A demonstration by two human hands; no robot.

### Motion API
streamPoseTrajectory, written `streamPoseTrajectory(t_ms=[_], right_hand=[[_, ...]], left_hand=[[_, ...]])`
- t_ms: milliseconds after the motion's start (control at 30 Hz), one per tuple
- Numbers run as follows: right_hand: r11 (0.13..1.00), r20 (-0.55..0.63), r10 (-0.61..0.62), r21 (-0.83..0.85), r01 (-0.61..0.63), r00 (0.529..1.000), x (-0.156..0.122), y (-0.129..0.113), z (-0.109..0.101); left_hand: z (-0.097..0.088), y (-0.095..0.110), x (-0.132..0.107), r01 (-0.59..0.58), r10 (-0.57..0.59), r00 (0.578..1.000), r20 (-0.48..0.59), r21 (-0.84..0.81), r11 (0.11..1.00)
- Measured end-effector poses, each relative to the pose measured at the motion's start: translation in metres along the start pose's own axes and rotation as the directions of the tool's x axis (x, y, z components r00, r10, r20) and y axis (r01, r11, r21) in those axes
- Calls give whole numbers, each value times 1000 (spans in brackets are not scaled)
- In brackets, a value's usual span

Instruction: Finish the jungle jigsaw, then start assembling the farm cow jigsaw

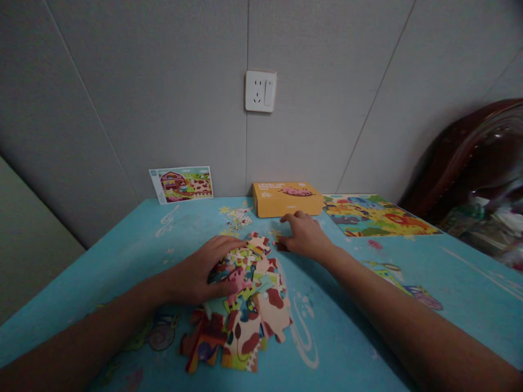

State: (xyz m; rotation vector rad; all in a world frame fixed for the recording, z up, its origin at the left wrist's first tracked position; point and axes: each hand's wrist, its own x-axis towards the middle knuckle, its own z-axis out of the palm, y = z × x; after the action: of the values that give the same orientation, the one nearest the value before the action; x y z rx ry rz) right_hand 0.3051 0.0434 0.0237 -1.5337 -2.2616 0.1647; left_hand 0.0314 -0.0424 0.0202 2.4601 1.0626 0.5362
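A heap of colourful jigsaw pieces [245,310] lies in the middle of the blue table [408,261]. My left hand [204,275] rests on the left side of the heap, fingers spread over the pieces. Beyond the heap's far edge, my right hand [304,235] lies palm down with curled fingers over a small dark red piece [281,246]. Whether it grips that piece I cannot tell.
An orange puzzle box [286,198] stands at the table's far edge. To its right lies a finished picture puzzle [376,216]. A farm picture card [182,184] leans on the wall, under a wall socket [260,91]. A dark chair back [469,163] stands right.
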Motion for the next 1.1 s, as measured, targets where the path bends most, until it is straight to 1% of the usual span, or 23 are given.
streamPoseTrajectory(t_ms=[67, 167, 233, 267, 333, 433, 500, 567, 667, 767, 800, 867, 933, 1000, 1100], right_hand=[[993, -41, -81, 84, 84, 996, -4, -9, 3], [942, 10, -212, 268, 202, 977, -9, -26, 6], [920, 52, -250, 323, 221, 967, -12, -34, 7], [917, 59, -243, 340, 210, 968, -12, -36, 7], [908, 40, -189, 389, 158, 981, -10, -35, 7], [866, 8, -31, 500, 23, 1000, -3, -24, 11], [816, 14, 86, 573, -78, 996, 4, -14, 16], [762, 25, 176, 629, -153, 984, 10, -5, 22], [708, 8, 248, 681, -186, 969, 14, 1, 26], [686, -41, 302, 703, -187, 952, 15, 0, 23], [686, -52, 313, 703, -188, 948, 14, -1, 22], [704, -64, 309, 686, -183, 949, 13, -2, 19], [753, -65, 273, 636, -171, 960, 12, -3, 19], [813, -59, 233, 559, -162, 971, 11, -2, 20], [891, -64, 181, 434, -136, 981, 11, 0, 23]], left_hand=[[0, 0, 0, 11, -11, 1000, -3, -1, 1000], [1, 0, 1, 33, -33, 999, -17, -6, 999], [1, 1, 1, 47, -47, 998, -36, -8, 999], [1, 1, 2, 54, -54, 998, -40, -11, 998], [1, 2, 2, 68, -69, 997, -39, -19, 997], [0, 3, 2, 76, -77, 997, -29, -30, 997], [0, 3, 2, 82, -83, 996, -28, -35, 996], [0, 3, 3, 95, -97, 994, -41, -41, 995], [2, 0, 5, 123, -129, 986, -108, -61, 991], [5, -4, 8, 172, -193, 960, -203, -119, 978], [6, -5, 8, 201, -234, 946, -223, -161, 966], [7, -6, 10, 270, -332, 916, -225, -267, 925], [7, -6, 11, 318, -411, 887, -211, -367, 874], [5, -4, 12, 329, -445, 868, -221, -416, 848], [4, -3, 14, 340, -461, 854, -242, -412, 846]])
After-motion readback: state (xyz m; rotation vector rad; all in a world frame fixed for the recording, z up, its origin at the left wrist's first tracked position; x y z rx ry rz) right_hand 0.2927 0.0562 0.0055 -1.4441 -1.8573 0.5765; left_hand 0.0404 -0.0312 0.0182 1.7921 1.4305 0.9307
